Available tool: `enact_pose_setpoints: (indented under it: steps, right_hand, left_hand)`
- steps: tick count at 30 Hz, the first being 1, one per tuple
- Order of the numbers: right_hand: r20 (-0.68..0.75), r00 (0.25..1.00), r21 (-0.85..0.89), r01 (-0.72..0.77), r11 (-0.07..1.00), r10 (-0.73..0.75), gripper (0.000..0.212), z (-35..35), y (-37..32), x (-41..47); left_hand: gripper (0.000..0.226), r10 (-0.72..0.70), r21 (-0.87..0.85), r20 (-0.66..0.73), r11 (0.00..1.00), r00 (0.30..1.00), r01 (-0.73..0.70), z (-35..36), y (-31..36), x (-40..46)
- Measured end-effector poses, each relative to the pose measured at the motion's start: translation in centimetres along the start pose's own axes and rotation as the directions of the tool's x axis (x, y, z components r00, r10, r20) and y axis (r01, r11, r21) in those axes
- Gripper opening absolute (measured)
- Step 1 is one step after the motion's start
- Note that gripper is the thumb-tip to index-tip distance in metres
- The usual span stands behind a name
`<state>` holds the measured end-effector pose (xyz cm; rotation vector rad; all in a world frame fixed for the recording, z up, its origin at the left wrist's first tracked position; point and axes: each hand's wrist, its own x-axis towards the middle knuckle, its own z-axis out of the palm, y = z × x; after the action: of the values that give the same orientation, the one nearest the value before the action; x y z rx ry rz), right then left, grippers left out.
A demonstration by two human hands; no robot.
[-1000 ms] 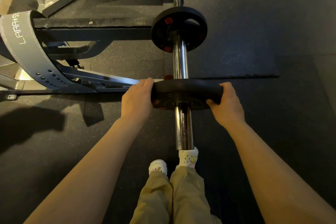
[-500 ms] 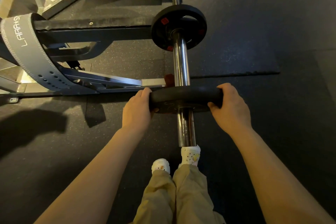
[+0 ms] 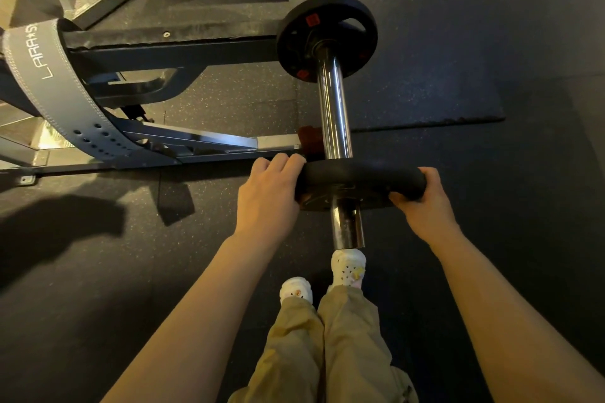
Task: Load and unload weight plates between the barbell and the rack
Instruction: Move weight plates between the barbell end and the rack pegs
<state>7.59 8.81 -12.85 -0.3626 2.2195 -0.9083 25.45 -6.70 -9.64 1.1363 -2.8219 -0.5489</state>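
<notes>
1. Two plates are threaded on the bar [image 3: 334, 108]: a far plate [image 3: 326, 36] seated well up the sleeve, and a near plate [image 3: 360, 181] close to the bar's free end.
2. Both hands are on the near plate. The left hand [image 3: 266, 199] has its fingers curled over the rim on the side of the bar toward the rack; the right hand [image 3: 422, 203] wraps the opposite rim, thumb on the near face. Each grip is closed round the plate, neither slack.
3. Only a short stub of bar shows on the person's side of the near plate, and a long bare stretch of sleeve separates it from the far plate.
4. Whether this plate is going on or coming off cannot be told from this moment alone.
5. If loading, what is left is to slide it along the bar until it meets the far plate. If unloading, it is nearly clear of the bar end and must then be carried to the rack [image 3: 183, 49], which stands left of the bar.
6. No collar shows on the bar.
7. A belt [image 3: 55, 82] hangs over the rack, well apart from the bar.
</notes>
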Motion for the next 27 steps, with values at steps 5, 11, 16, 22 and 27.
enact_pose_setpoints:
  steps: [5, 11, 16, 22, 27]
  right_hand:
    - [-0.039, 0.996, -0.064, 0.074, 0.995, -0.076, 0.048, -0.1, -0.4, -1.0]
    - [-0.081, 0.992, -0.014, 0.096, 0.995, -0.097, 0.046, 0.0, 0.0, -2.7]
    - [0.006, 1.000, 0.285, -0.013, 0.958, 0.011, 0.050, -0.7, 0.2, -3.9]
    - [0.157, 0.933, 0.757, -0.325, 0.567, 0.325, 0.043, -2.7, -0.5, -3.6]
    - [0.384, 0.771, 0.785, -0.562, 0.259, 0.509, 0.048, -1.1, -2.4, -1.8]
  left_hand:
    - [0.045, -0.069, -0.084, -0.010, 0.994, 0.998, 0.068, 1.0, -0.8, -1.3]
    - [0.046, -0.115, -0.208, 0.026, 0.971, 0.993, 0.118, 2.7, -2.0, -3.4]
    - [0.051, -0.165, -0.586, 0.178, 0.775, 0.970, 0.239, 3.2, -2.8, -4.1]
    - [0.039, -0.460, -0.782, 0.619, -0.281, 0.637, 0.556, 1.6, -3.5, -3.0]
    - [0.046, -0.307, -0.484, 0.875, -0.582, 0.375, 0.654, 2.3, -1.3, -0.5]
